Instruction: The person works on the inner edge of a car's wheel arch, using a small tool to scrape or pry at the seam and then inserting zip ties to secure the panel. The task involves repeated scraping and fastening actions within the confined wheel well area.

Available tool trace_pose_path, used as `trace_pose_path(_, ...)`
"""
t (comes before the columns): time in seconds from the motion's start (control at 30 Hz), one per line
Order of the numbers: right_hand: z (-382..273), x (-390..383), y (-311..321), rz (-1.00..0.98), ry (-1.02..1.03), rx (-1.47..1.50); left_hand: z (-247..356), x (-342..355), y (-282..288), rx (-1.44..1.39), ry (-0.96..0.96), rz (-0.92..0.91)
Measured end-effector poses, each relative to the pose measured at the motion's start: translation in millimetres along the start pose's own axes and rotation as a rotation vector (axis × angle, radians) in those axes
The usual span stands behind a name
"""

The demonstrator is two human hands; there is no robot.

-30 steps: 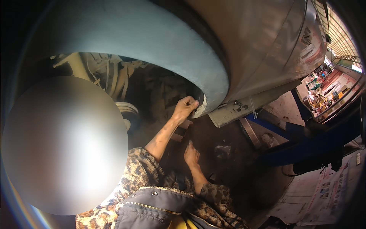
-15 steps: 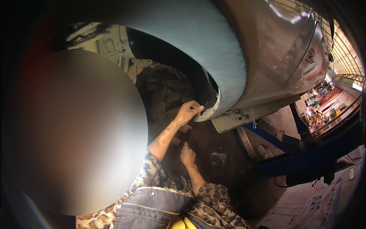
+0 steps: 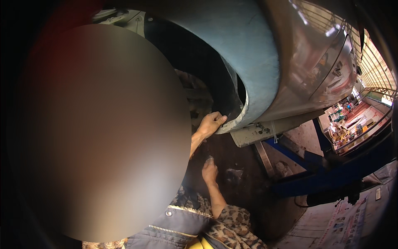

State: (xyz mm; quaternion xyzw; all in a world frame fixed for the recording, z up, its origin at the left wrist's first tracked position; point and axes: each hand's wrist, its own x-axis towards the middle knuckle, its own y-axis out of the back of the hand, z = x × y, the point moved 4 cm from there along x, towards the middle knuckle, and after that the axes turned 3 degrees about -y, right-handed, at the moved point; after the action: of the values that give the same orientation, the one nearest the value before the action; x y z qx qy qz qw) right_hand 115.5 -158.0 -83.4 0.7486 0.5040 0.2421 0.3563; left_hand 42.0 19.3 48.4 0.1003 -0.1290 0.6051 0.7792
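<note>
My left hand [image 3: 210,123] is closed in a pinch at the lower end of the wheel arch, thumb on top. It grips the lower edge of the black wheel arch liner [image 3: 234,101], right beside the chipped rim of the grey-blue primed fender [image 3: 259,62]. My right hand [image 3: 210,171] hangs lower and nearer to me, its fingers curled together. Something small may be between those fingertips, but it is too unclear to name. A large blurred disc covers the left side and hides part of my left forearm.
Right of the fender are the brown car body panel [image 3: 302,79] and a dusty sill [image 3: 273,126] with small bits on it. A blue lift arm [image 3: 298,155] runs below. A clear plastic scrap [image 3: 235,174] lies on the dark floor. Paper sheeting [image 3: 331,224] spreads lower right.
The view has shifted, and the blurred disc covers more of my left arm. The black liner shows closer to the fender's lower rim by my left hand. My right hand stays curled.
</note>
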Motion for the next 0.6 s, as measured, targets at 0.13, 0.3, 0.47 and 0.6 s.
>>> trace_pose_path(0.13, -5.9, -0.8, 22.1, 0.096, -0.023, 0.254, 5.8, -3.7, 0.0, -0.026, 0.002, -0.106)
trace_pose_path(0.3, -16.5, 1.0, 44.7, 0.395, 0.142, 0.422, 17.3, 3.2, 1.2, 0.008, -0.065, -0.203)
trace_pose_path(0.47, -75.2, 15.3, 104.0, 0.539, 0.227, 0.484, 21.5, -2.0, 4.4, 0.169, 0.002, -0.145)
trace_pose_path(0.6, -78.7, 30.8, 121.6, 0.647, 0.326, 0.538, 50.7, -15.4, 1.1, 0.119, -0.130, -0.034)
